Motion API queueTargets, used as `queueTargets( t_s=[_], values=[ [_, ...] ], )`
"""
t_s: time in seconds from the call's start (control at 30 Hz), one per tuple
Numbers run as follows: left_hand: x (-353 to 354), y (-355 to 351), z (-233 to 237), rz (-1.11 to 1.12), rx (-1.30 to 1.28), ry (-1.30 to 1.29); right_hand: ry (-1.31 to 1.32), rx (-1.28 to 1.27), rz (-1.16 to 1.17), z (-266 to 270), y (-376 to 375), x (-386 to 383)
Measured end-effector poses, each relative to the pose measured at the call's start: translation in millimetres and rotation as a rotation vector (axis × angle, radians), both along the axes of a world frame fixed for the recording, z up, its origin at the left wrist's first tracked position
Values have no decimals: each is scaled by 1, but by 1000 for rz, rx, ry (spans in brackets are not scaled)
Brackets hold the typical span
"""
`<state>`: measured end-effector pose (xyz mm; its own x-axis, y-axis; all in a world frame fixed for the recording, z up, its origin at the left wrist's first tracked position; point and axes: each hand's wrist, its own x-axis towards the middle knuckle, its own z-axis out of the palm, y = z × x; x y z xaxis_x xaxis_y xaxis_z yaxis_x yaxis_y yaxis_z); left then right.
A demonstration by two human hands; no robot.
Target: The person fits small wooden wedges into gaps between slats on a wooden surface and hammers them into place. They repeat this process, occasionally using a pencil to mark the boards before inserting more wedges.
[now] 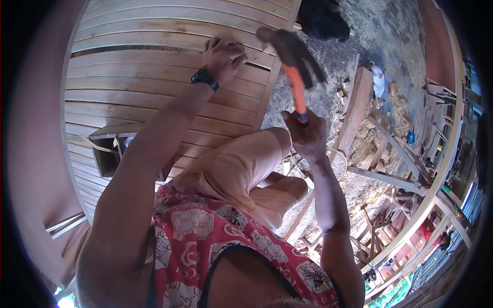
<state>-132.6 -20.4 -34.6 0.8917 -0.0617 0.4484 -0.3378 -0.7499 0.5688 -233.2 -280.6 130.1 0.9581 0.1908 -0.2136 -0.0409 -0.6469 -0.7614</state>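
My right hand [306,132] is wrapped round the lower end of the orange handle of a claw hammer [294,84]. The hammer is raised, its dark head a little blurred, to the right of my other hand. My left hand [224,57], with a black watch on the wrist, rests on the wooden slats [154,66] by a dark gap between two of them. Its fingers are curled and closed; what they hold, if anything, is hidden. The slats lie side by side and end at an edge board [268,87] near the hammer.
An open wooden box [107,154] stands on the slats by my left forearm. Below, past the edge, are a thick timber beam [355,110], scattered wood shavings [354,167] and a dark object [323,20]. Wooden frames stand to the right, with a person in red [427,229] farther off.
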Motion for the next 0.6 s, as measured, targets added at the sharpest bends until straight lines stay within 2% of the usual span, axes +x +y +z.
queueTargets(
  t_s=[0.03, 0.1, 0.13, 0.17, 0.23, 0.3, 0.37, 0.43, 0.47, 0.5, 0.57, 0.6],
  values=[
    [-2, -1, -1, -1, 0, 0, 5, -1, 4, -3, 1, -1],
    [-4, -1, 2, -3, 14, 17, -371, 146, -56, -21, 2, -6],
    [-4, -1, 4, -5, 29, 26, -430, 70, -102, -60, -13, -12],
    [-5, 0, 5, -5, 29, 23, -432, 71, -102, -70, -17, -8],
    [-3, -1, 4, -23, 11, 46, 144, -299, 23, -73, -18, 6],
    [-3, -1, 1, -31, 13, 48, 143, -268, -2, -63, -17, 13],
    [-5, -2, 2, -41, 24, 64, -38, -69, 47, -38, -11, 8],
    [-5, -2, 5, 0, 51, 40, -199, 178, -11, -18, 1, 5],
    [-8, -2, 5, 1, 51, 46, -411, 227, -55, -40, -3, 2],
    [-7, -1, 5, -10, 42, 62, -410, 227, -57, -62, -11, -1],
    [-2, 1, 5, -26, 34, 67, -104, 35, -91, -92, -23, 2],
    [-3, 0, 1, -28, 26, 47, 266, -319, 23, -83, -24, 15]
  ],
)
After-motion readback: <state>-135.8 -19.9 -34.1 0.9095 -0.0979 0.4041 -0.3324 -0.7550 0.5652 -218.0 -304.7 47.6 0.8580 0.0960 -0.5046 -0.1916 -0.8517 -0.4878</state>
